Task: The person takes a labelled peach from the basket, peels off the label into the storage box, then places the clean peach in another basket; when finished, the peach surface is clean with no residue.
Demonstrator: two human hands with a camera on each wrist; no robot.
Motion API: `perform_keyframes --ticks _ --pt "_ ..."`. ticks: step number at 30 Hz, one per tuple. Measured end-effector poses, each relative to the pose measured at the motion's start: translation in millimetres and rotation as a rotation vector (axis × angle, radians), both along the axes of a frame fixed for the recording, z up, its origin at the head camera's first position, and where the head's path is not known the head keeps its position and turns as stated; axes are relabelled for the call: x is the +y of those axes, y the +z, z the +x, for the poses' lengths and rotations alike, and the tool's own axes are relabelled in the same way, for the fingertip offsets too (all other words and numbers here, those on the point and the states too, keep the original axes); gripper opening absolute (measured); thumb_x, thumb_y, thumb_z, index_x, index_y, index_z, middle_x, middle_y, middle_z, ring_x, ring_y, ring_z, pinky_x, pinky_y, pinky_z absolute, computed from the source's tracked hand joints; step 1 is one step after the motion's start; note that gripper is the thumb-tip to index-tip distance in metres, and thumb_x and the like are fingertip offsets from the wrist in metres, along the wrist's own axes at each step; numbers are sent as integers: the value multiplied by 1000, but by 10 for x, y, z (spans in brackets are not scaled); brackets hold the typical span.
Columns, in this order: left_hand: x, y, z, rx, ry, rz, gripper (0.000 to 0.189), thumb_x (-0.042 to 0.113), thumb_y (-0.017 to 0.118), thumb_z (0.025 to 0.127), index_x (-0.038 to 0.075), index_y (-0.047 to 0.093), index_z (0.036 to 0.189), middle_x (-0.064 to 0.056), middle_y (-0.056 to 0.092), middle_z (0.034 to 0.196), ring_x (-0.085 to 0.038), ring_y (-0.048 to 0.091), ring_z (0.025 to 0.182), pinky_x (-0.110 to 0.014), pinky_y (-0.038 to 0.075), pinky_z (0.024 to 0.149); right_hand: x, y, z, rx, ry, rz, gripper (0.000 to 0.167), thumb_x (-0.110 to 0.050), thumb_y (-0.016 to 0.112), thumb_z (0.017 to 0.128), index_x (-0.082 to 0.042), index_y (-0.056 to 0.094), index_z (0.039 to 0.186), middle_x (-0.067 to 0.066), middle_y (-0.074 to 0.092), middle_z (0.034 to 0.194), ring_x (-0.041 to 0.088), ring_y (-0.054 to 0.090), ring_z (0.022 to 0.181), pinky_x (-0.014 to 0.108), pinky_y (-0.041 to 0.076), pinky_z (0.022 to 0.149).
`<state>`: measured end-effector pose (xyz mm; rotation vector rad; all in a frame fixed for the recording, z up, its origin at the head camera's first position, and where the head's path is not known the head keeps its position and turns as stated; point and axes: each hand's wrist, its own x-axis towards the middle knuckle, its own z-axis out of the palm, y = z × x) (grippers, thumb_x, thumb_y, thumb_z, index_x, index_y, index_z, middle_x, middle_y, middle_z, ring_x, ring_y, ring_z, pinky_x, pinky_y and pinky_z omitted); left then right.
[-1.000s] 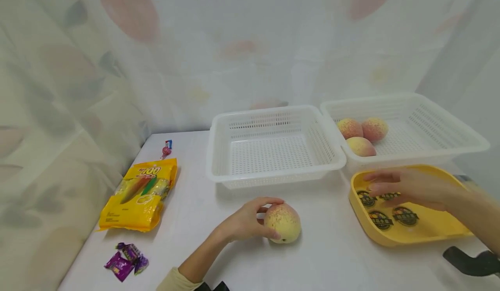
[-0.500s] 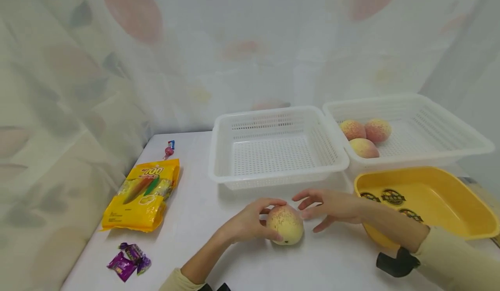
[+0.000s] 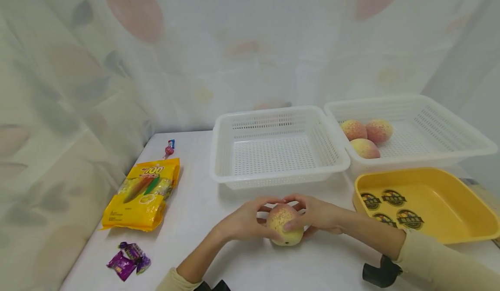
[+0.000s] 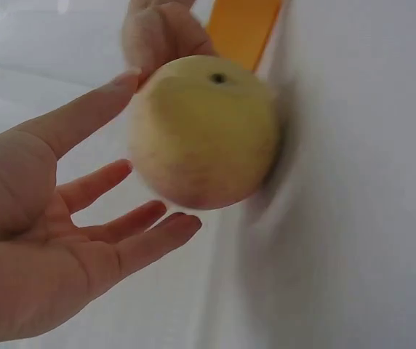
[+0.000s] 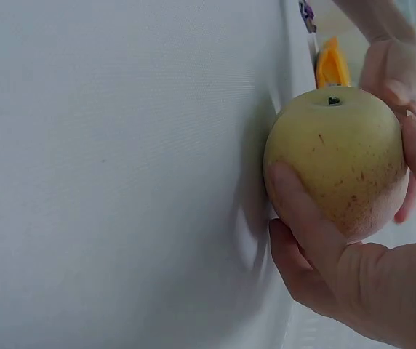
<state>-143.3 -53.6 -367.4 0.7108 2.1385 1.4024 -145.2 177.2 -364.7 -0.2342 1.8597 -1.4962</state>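
A yellow peach with a red-speckled blush (image 3: 284,221) is between my two hands, low over the white table. My right hand (image 3: 317,215) grips it from the right, thumb across its near side, as the right wrist view shows up close. On the other side, my left hand (image 3: 246,221) has its fingers spread around the peach. In the left wrist view the peach (image 4: 204,138) is blurred, and gaps show between it and the left fingertips (image 4: 186,224). The dark spot at one end of the peach (image 5: 339,156) faces my body.
Behind the hands stands a white slotted basket (image 3: 279,178). Right of it, another white basket (image 3: 425,156) holds 3 peaches (image 3: 365,148). A yellow tray (image 3: 449,206) with round stickers lies at right. Left are a yellow candy bag (image 3: 142,195), purple-wrapped candies (image 3: 126,260) and a lollipop (image 3: 169,151).
My right hand has moved left from over the yellow tray to the peach and now grips it. The left hand has stayed around the peach in nearly the same place.
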Motion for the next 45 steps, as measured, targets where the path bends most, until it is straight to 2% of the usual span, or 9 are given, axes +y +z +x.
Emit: perform_keyframes --ticks 6,10,16,19,24,29,35,42,45 --pt "-416 433 -69 41 19 110 59 18 69 89 14 43 142 -4 44 142 -31 45 126 -35 46 96 -20 -13 -6 -1 -12 29 67 -20 78 81 -9 43 137 16 48 117 27 56 93 43 57 70" --pt "-807 657 -121 106 177 219 54 17 62 94 11 42 143 -9 44 141 -32 46 125 -40 46 96 -22 -11 -8 -6 -20 37 69 -20 79 80 -9 43 137 16 47 118 27 56 94 43 57 71" --pt "-1194 683 -263 72 534 253 53 29 56 97 14 39 145 -10 40 142 -26 45 126 -30 46 93 -15 -8 -8 -6 -17 44 69 -20 79 80 -9 43 137 16 47 118 28 55 94 43 57 71" --pt "-1276 601 -350 17 620 214 56 32 55 97 16 36 147 -11 36 145 -27 42 128 -29 45 94 -9 -5 -1 -3 -16 30 69 -19 79 80 -9 42 137 16 47 118 28 55 94 44 57 71" --pt "-1252 396 -470 -50 587 159 57 29 54 99 13 31 149 -15 30 148 -32 39 130 -36 43 98 -3 -7 5 -5 -14 22 69 -19 78 80 -8 42 138 16 47 117 28 55 94 44 57 72" --pt "-1103 238 -535 -111 516 189 59 27 57 97 14 33 149 -16 24 151 -33 40 129 -39 43 99 -5 -11 3 -9 -12 20 68 -20 78 81 -8 42 137 16 47 116 28 54 94 44 57 72" --pt "-964 153 -556 -154 474 249 60 18 57 97 13 30 150 -12 20 154 -33 39 128 -39 42 100 -5 -12 9 -11 -23 14 68 -20 79 80 -9 43 136 16 47 116 28 54 95 44 57 72" --pt "-924 127 -548 -173 506 272 58 15 57 97 16 32 149 -9 23 153 -34 41 128 -37 42 99 5 2 12 6 -41 9 69 -20 79 80 -8 43 138 15 48 116 27 55 93 42 57 72" --pt "-919 127 -550 -178 511 288 58 13 56 97 15 31 149 -9 24 153 -35 41 128 -36 42 99 70 118 -15 29 -47 -4 70 -20 79 80 -9 43 139 16 48 119 27 56 94 42 56 74"
